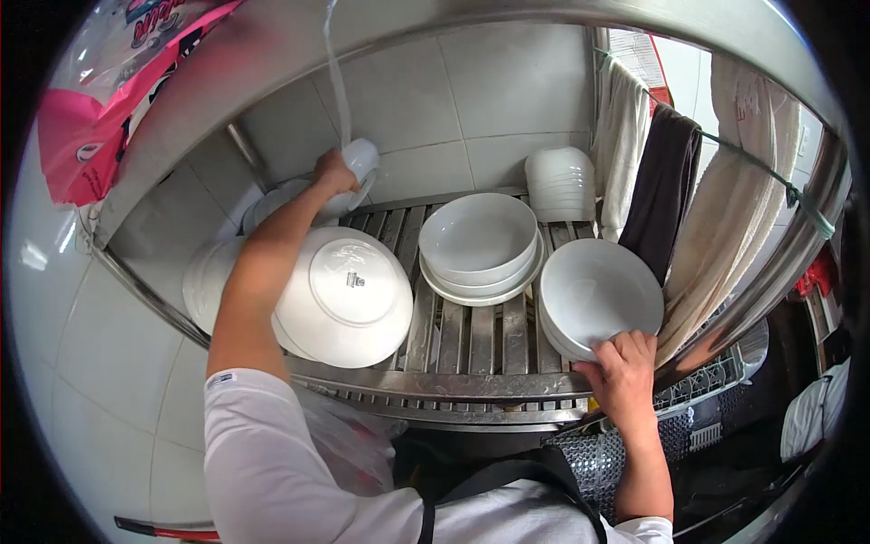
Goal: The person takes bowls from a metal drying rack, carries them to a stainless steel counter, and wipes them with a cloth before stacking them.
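Note:
At the back left of the slatted metal rack (485,335), my left hand (336,172) is closed on a small white bowl (363,160) tipped on its side. Other white dishes (272,204) stand behind my left forearm, partly hidden by it. Under that arm large white plates (358,299) lie bottom up. My right hand (625,363) grips the near rim of a white bowl (603,286) at the rack's right front, its thumb at the outer side. More white bowls show beneath that one. Between my hands stands another stack of white bowls (478,231) on a plate.
Small nested white bowls (560,184) stand at the back right. Cloths (660,172) hang from a green cord on the right. A metal rail crosses above the rack, with a pink plastic bag (86,150) at upper left. Tiled walls enclose the back and left.

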`<action>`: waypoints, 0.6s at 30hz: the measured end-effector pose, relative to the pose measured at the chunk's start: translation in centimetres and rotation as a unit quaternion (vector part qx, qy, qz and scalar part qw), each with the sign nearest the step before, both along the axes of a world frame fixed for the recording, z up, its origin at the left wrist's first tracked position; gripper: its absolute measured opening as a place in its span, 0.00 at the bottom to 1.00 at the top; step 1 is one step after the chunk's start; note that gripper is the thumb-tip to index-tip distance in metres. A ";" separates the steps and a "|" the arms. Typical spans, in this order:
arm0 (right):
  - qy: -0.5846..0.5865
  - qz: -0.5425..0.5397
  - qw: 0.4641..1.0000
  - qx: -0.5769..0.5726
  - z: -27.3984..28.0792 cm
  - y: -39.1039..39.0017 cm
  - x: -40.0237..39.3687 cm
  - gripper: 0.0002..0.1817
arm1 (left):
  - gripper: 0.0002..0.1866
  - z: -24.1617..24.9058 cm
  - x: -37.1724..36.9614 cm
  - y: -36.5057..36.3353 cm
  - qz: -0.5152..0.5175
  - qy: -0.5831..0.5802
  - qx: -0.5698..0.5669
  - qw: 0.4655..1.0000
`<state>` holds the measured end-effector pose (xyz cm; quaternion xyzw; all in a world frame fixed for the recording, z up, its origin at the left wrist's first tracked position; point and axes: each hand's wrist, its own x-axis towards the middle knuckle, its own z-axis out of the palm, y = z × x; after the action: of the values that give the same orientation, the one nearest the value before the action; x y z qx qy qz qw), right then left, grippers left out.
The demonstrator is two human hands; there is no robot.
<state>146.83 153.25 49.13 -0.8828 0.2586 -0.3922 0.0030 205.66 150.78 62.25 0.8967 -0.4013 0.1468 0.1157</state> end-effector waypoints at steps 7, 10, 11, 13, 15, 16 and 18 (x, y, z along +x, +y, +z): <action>0.010 -0.002 1.000 0.004 -0.2 -0.1 0.0 0.19 | 0.22 2.3 -12.4 2.7 -0.251 -0.107 -0.069 0.960; 0.005 0.004 1.000 -0.008 0.2 0.0 0.1 0.17 | 0.22 1.2 -17.7 4.6 -0.349 -0.026 -0.057 0.935; 0.005 0.006 1.000 -0.004 0.2 0.0 0.1 0.17 | 0.21 1.0 -19.9 5.3 -0.343 -0.012 -0.033 0.939; 0.010 0.009 1.000 -0.009 0.0 -0.2 0.0 0.17 | 0.18 0.5 -23.4 6.5 -0.330 0.014 0.016 0.944; 0.013 0.013 1.000 -0.015 -0.2 -0.4 -0.1 0.17 | 0.18 -1.4 -24.1 7.0 -0.399 -0.026 0.010 0.916; 0.013 0.016 1.000 -0.014 -0.2 -0.4 -0.1 0.17 | 0.17 -2.2 -24.3 7.0 -0.434 -0.047 0.007 0.899; 0.012 0.017 1.000 -0.011 -0.2 -0.4 -0.1 0.17 | 0.17 -3.2 -24.8 7.2 -0.443 -0.025 0.021 0.896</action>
<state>146.71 152.84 48.95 -0.8918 0.2389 -0.3842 -0.0027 180.90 158.00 59.10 0.6243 -0.7629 0.0940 0.1397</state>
